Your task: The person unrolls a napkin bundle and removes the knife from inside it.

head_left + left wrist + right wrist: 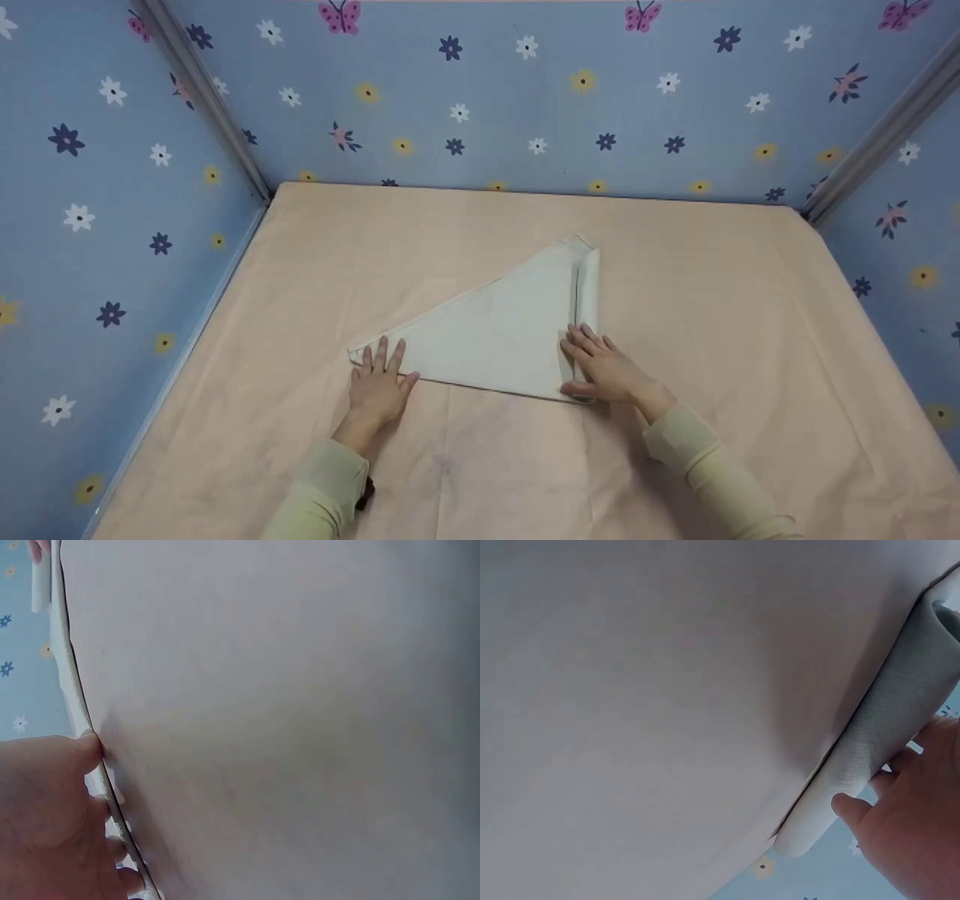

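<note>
A white cloth (487, 330) lies on the peach tablecloth (750, 300), roughly three-cornered, its longest point toward the left and its peak at the far right. Along its right side the cloth is turned over into a narrow roll (590, 289), with a dark line between the roll and the flat part. In the right wrist view the near end of the roll is hollow.

The left hand (381, 390) rests palm down at the left corner: its fingers are straight and spread, reach over the near edge and touch the top of the cloth, with the thumb at that same edge. It grasps nothing; most of the cloth lies to its right.

The right hand (609, 371) lies across the near half of the roll, fingers extended and only slightly bent. Its fingertips reach past the roll toward the flat part, and the thumb sits close to the near right corner. It presses on the roll without wrapping round it. The far half of the roll and the peak lie beyond this hand, untouched.
</note>
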The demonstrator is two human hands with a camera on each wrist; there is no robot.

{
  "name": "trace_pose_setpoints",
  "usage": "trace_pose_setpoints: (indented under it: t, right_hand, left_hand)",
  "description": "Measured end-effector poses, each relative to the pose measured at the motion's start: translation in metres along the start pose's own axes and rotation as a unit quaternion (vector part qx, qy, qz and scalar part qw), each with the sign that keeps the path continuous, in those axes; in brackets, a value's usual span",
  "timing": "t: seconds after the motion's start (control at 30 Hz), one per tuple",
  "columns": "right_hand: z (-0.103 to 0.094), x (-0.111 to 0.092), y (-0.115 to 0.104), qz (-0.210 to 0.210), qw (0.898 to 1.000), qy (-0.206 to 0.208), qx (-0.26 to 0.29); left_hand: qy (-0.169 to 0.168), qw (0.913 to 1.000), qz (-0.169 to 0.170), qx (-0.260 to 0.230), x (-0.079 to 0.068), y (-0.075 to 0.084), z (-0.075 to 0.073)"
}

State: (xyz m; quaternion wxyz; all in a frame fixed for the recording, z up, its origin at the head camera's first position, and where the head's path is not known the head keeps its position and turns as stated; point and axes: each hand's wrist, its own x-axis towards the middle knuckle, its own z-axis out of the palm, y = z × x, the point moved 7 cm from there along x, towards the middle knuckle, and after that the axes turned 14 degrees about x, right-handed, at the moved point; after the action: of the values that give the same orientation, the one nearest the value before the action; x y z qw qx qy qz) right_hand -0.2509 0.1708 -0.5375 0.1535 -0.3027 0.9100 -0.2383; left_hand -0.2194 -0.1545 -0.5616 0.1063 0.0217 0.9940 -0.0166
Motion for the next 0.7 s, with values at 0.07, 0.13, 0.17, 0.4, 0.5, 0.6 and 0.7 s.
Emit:
trace_pose_setpoints:
  t: [0.07, 0.13, 0.17, 0.4, 0.5, 0.6, 0.7]
  right_hand:
    - [-0.001, -0.002, 0.001, 0.002, 1.000, 0.002, 0.004]
    - [-0.002, -0.004, 0.003, 0.003, 1.000, 0.006, 0.006]
    - [-0.003, -0.005, 0.003, 0.003, 1.000, 0.008, 0.009]
    - [-0.008, -0.011, 0.004, -0.008, 0.999, 0.025, 0.019]
    - [-0.010, -0.014, 0.006, -0.010, 0.999, 0.029, 0.023]
    - [-0.012, -0.017, 0.008, -0.006, 0.999, 0.033, 0.031]
    - [-0.013, -0.020, 0.010, -0.005, 0.999, 0.034, 0.038]
  left_hand:
    - [0.000, 1.0000, 0.001, -0.001, 0.000, 0.000, 0.000]
    - [0.000, 1.0000, 0.001, -0.001, 0.000, 0.000, 0.000]
    - [0.000, 1.0000, 0.001, 0.000, 0.000, 0.000, 0.000]
    - [0.000, 0.9998, -0.002, -0.021, -0.002, 0.001, -0.001]
    - [0.000, 0.9998, -0.003, -0.021, -0.001, 0.001, -0.001]
    - [0.003, 0.9998, -0.003, -0.018, -0.001, 0.001, -0.001]
    - [0.005, 0.9999, -0.003, -0.015, 0.000, 0.001, -0.001]
